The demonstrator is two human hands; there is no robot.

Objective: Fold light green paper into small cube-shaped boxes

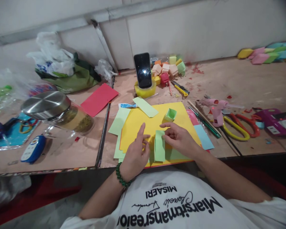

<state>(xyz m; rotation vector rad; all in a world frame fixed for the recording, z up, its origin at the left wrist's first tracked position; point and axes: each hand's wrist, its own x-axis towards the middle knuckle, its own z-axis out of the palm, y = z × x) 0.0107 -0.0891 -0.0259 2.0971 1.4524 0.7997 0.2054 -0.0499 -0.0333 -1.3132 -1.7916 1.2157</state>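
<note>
A folded light-green paper strip [160, 147] lies on yellow paper sheets [135, 133] in front of me, its long side towards me. My right hand [180, 137] pinches the strip's right edge between thumb and fingertips. Left of it, my left hand [136, 154] is apart from the strip, index finger stretched out and the other fingers loosely bent, holding nothing. Beyond my right hand rests a small open green paper box [170, 114]. Another flat green strip [146, 107] lies across the far edge of the yellow sheets.
A phone [143, 70] leans upright in a yellow tape roll [145, 91]; behind it are folded paper boxes [165, 68]. Rightward lie a box cutter [181, 89], pink glue gun [216, 109], scissors [237, 128] and purple tool [276, 122]. Leftward are a glass jar [78, 118] and red paper [99, 99].
</note>
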